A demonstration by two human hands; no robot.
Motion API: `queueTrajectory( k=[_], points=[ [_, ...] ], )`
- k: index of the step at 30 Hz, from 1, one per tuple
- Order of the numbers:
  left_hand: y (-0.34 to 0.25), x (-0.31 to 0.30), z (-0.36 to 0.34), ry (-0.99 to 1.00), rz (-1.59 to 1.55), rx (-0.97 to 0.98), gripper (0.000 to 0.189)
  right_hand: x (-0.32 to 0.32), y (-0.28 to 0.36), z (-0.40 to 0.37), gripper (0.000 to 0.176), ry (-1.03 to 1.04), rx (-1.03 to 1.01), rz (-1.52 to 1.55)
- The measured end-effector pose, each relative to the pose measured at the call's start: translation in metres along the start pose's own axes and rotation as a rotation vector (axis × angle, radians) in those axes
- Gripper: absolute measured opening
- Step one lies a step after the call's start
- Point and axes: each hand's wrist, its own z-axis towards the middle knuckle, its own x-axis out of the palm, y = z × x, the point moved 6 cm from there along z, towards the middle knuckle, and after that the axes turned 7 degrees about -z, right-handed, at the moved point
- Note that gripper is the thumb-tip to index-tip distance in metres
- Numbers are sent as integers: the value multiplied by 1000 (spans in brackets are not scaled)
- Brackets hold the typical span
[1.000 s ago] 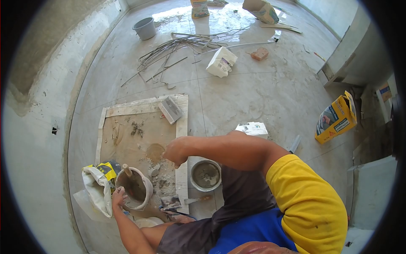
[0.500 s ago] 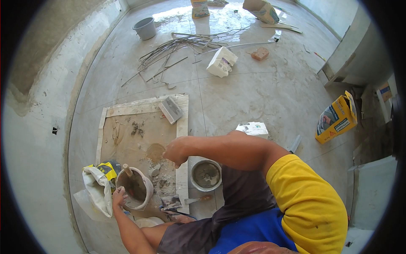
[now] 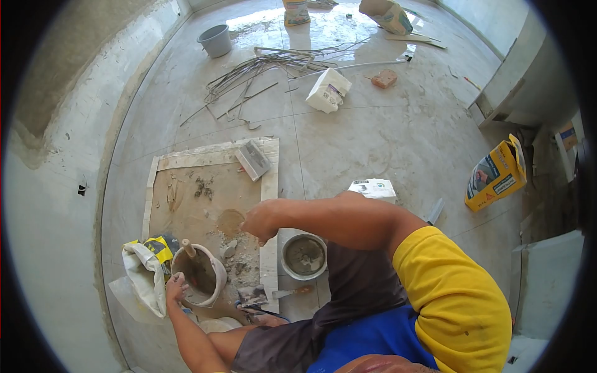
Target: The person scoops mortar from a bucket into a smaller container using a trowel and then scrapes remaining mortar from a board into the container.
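My left hand (image 3: 176, 287) is at the left rim of a whitish bucket (image 3: 218, 280), its fingers curled on the edge. Inside the bucket is grey material, and a wooden handle (image 3: 188, 248) sticks up from it. My right hand (image 3: 260, 222) is held in the air, fingers bent together and pointing down, above the edge of a dusty board (image 3: 186, 211). Whatever may be within its grasp is hidden. Below it and to the right stands a round metal bowl (image 3: 304, 276) with grey mix in it. A putty knife (image 3: 292, 291) lies near the bowl.
An open white sack (image 3: 143, 280) leans left of the bucket. A grey box-like block (image 3: 253, 160) lies on the board's far corner. Beyond are bent metal rods (image 3: 267, 68), a grey bucket (image 3: 214, 41), a white package (image 3: 328, 91) and a brick (image 3: 384, 78). A yellow bag (image 3: 495, 174) stands right.
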Motion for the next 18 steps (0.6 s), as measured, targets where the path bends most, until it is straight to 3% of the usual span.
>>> queueTrajectory(
  k=[18],
  points=[
    [-3, 1, -2, 9, 16, 15, 47, 2, 0, 2, 51, 2, -6, -8]
  ],
)
